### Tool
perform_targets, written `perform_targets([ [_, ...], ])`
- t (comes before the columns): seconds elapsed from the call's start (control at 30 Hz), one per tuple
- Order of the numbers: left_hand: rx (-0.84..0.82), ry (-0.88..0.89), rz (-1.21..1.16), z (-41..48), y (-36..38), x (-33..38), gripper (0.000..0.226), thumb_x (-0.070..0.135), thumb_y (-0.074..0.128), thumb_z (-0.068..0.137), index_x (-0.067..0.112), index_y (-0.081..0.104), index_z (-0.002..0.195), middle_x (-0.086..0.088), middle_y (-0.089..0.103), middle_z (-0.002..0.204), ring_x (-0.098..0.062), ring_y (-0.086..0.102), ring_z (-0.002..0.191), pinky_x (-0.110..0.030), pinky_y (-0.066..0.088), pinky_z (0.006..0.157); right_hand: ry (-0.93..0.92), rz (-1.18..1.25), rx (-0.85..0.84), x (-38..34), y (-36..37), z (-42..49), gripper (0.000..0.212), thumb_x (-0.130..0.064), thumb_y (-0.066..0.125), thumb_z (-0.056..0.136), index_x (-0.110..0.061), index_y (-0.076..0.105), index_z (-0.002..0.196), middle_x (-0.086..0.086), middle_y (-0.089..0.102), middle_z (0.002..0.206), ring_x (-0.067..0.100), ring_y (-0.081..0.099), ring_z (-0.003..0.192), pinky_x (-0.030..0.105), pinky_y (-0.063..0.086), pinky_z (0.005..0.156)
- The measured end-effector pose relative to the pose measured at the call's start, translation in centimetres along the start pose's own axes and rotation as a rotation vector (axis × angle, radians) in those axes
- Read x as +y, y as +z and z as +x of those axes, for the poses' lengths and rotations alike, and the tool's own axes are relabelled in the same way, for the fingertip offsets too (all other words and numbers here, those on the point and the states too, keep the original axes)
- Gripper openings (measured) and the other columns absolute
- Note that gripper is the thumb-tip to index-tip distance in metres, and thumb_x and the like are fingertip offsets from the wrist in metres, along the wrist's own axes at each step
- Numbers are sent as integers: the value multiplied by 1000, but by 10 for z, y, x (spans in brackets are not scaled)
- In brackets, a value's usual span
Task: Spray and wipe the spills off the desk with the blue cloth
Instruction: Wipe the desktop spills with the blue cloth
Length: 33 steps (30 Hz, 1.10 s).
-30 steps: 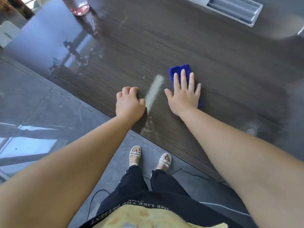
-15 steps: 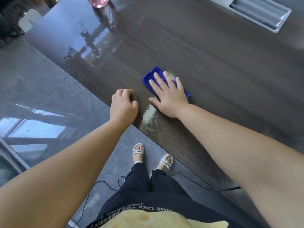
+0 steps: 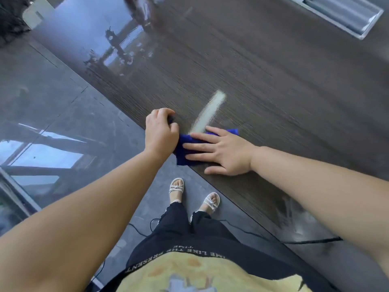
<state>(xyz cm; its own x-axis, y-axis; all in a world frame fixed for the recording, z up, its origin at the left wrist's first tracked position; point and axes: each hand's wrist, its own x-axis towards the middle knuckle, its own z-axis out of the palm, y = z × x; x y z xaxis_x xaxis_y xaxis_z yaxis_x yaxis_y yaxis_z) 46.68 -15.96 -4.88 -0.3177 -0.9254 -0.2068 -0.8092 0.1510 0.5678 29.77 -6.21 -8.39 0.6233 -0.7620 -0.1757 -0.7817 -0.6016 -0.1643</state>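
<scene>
Your right hand [image 3: 223, 151] lies flat, fingers spread and straight, palm down on the blue cloth [image 3: 185, 151], pressing it onto the dark wood-grain desk [image 3: 273, 70]. The cloth sits at the near edge of the desk, and its lower corner hangs just past that edge. Only part of the cloth shows: a dark blue bunch beyond your fingertips and a small corner peeking out on the far side of the hand.

Your left hand [image 3: 161, 131] rests at the same desk edge, touching the cloth's left end. Its fingers are curled inward into a loose fist; whether they pinch any of the cloth you cannot tell, since the back of the hand hides the fingertips.

A pale, creamy smear [image 3: 208, 112] runs in a curved streak away from the cloth toward the middle of the desk, its near end meeting the cloth by your right index finger. Farther from the cloth, toward the far left of the desk, a wet glossy patch [image 3: 117, 53] with scattered droplets mirrors the window. A metal cable tray [image 3: 345, 12] is set into the desk well beyond the cloth, at the far right
</scene>
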Motion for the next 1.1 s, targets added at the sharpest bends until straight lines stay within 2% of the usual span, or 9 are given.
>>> perform_targets([
  [0.07,-23,-2,24,1,0,2,32,10,46,90,8,55,121,-10,49,128,-25,36,124,-30,29,103,8,-44,64,17,10,-21,54,-51,27,94,-28,40,142,-4,34,151,22,24,141,46,12,113],
  [0.23,-87,22,86,0,9,14,33,17,45,92,15,55,123,-7,46,133,-26,29,130,-34,26,107,666,124,142,-7,5,-19,68,-58,9,88,-29,24,148,-4,14,158,24,6,147,54,9,116],
  [0.33,-89,71,95,-6,20,26,33,15,45,91,16,56,122,-5,47,132,-25,29,129,-30,25,106,361,117,30,-29,4,-19,66,-60,10,90,-32,20,148,-8,7,157,18,-4,145,46,-5,116],
  [0.43,-95,111,119,-12,28,32,32,16,45,91,17,56,121,-3,47,132,-24,30,129,-30,26,105,85,26,32,-5,12,-50,53,-51,25,95,-31,34,144,-8,26,153,18,16,143,43,5,115],
  [0.63,-82,112,158,-16,38,38,32,19,45,91,19,56,121,-4,45,132,-25,28,130,-35,24,109,838,122,199,-6,15,-56,66,-57,18,90,-25,33,146,1,24,156,30,18,144,58,15,113],
  [0.8,-88,162,140,-16,48,52,32,16,46,89,17,58,119,-4,48,130,-26,30,128,-33,24,107,234,26,78,-12,21,-81,53,-50,29,94,-29,40,141,-5,35,151,24,27,141,49,12,114],
  [0.87,-127,189,159,-14,51,58,32,17,46,90,17,58,120,-4,47,131,-27,29,129,-32,25,106,444,24,131,16,19,-92,55,-51,26,93,-29,39,142,-4,33,152,25,27,141,52,15,113],
  [1.0,-151,190,199,-11,56,72,37,20,46,90,19,53,126,-3,44,136,-26,28,131,-31,23,107,1260,199,165,45,8,-100,58,-50,22,98,-28,12,151,-5,2,160,23,-1,147,53,6,116],
  [1.1,-156,167,242,-9,60,81,41,23,45,90,21,48,130,-2,40,140,-26,27,132,-36,22,110,1361,221,133,21,4,-71,64,-53,22,97,-25,1,151,-2,-7,160,26,-9,146,53,2,115],
])
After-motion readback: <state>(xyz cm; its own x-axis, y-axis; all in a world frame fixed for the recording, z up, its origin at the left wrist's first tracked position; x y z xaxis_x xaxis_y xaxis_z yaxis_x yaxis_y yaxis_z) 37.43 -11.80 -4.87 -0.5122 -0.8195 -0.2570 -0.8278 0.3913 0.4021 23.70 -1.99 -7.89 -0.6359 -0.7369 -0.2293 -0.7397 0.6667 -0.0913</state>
